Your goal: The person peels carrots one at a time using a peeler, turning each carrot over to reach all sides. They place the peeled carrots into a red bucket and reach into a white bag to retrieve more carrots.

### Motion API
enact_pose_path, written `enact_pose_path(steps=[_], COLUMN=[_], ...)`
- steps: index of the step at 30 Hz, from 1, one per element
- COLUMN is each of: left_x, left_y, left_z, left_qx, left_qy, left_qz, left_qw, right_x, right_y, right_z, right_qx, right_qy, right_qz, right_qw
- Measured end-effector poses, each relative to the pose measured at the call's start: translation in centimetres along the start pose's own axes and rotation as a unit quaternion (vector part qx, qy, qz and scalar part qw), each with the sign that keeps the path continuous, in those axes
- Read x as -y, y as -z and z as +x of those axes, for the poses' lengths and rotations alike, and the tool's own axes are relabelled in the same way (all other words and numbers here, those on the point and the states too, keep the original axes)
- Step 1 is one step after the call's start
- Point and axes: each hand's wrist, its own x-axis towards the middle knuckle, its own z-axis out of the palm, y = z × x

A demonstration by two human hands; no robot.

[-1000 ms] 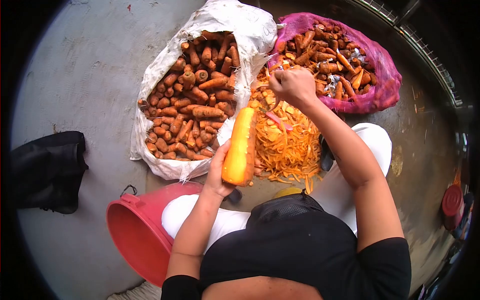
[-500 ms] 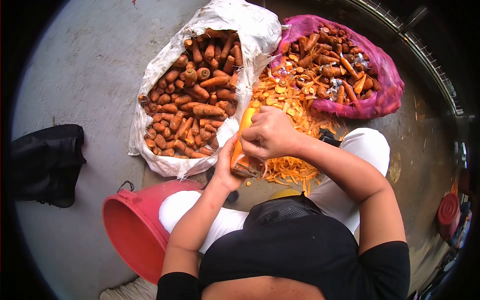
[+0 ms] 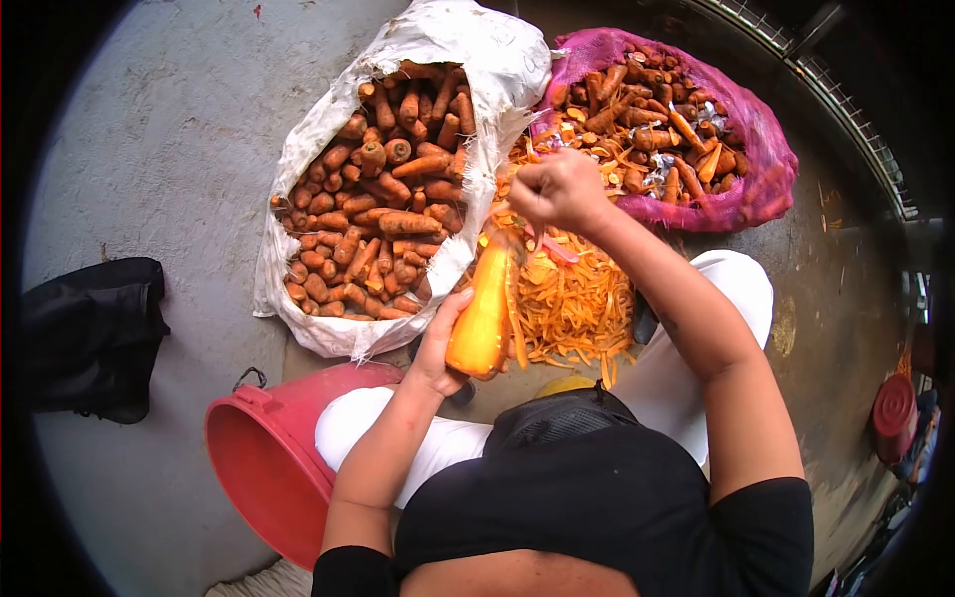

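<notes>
A large, smooth orange carrot is held upright-slanted by my left hand, whose fingers wrap round its lower left side. Its far end is blurred, with a strip of peel hanging along the right side. Just beyond that end is my right hand, closed round a pinkish peeler that is smeared by motion. Beneath both hands lies a heap of orange peelings. The white sack full of unpeeled carrots stands open to the left of the heap.
A pink mesh sack with carrots and scraps lies at the upper right. The red bucket is tipped beside my left knee. Dark cloth lies at far left, and a red container is at far right.
My right hand has moved up and away from the carrot's near end to beyond its far end. The carrot's near end now shows uncovered, and my left hand has shifted slightly down and left.
</notes>
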Motion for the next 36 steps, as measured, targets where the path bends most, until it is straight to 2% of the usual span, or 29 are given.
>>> enact_pose_path(steps=[1,2,4,5,7,10,12,14,17,20,23,29,32,33,36], left_x=[-0.1,-0.1,-0.2,-0.3,-0.5,-0.6,-0.6,-0.5,-0.4,-0.2,0.0,0.3,-0.1,0.3,0.7], left_y=[0.6,1.0,0.4,0.2,-0.3,0.2,0.3,-0.1,-0.1,0.0,-0.9,-0.5,-1.3,-1.5,-1.0], left_z=[0.0,0.0,-0.6,-0.9,-1.0,-0.2,0.2,0.8,1.3,1.6,1.6,1.7,0.9,0.3,-0.2], left_qx=[0.014,0.029,0.088,0.117,0.093,0.045,0.007,-0.030,-0.045,-0.045,-0.067,-0.044,-0.034,-0.021,-0.023], left_qy=[0.009,0.017,0.006,0.000,-0.027,-0.043,-0.050,-0.059,-0.036,-0.009,-0.003,-0.016,-0.004,-0.034,0.010], left_qz=[0.007,0.017,-0.010,-0.025,-0.016,-0.060,-0.079,-0.068,-0.101,-0.106,-0.096,-0.068,-0.020,0.014,0.035], left_qw=[1.000,0.999,0.996,0.993,0.995,0.996,0.996,0.995,0.993,0.993,0.993,0.997,0.999,0.999,0.999], right_x=[-1.5,-3.3,-4.4,-4.7,-3.0,0.6,1.9,2.9,5.3,6.1,6.2,6.2,5.1,4.2,0.5], right_y=[-0.3,0.0,0.0,-0.3,0.0,0.3,0.3,-0.3,0.2,-0.2,-0.5,-0.7,-0.3,-0.4,-0.4], right_z=[0.0,0.0,-0.4,-0.6,0.0,0.3,0.0,-0.7,-1.6,-2.3,-2.8,-2.9,-2.1,-1.6,-0.8], right_qx=[0.036,0.022,0.032,0.024,0.016,-0.019,0.012,0.007,0.055,0.096,0.104,0.077,0.063,0.028,0.016], right_qy=[-0.046,0.025,-0.086,-0.112,-0.157,-0.172,-0.117,0.008,0.077,0.137,0.151,0.172,0.142,0.125,0.043], right_qz=[-0.050,-0.165,-0.229,-0.210,-0.172,-0.027,0.054,0.078,0.128,0.111,0.105,0.121,0.094,0.088,-0.008], right_qw=[0.997,0.986,0.969,0.971,0.972,0.985,0.992,0.997,0.987,0.980,0.977,0.975,0.983,0.988,0.999])
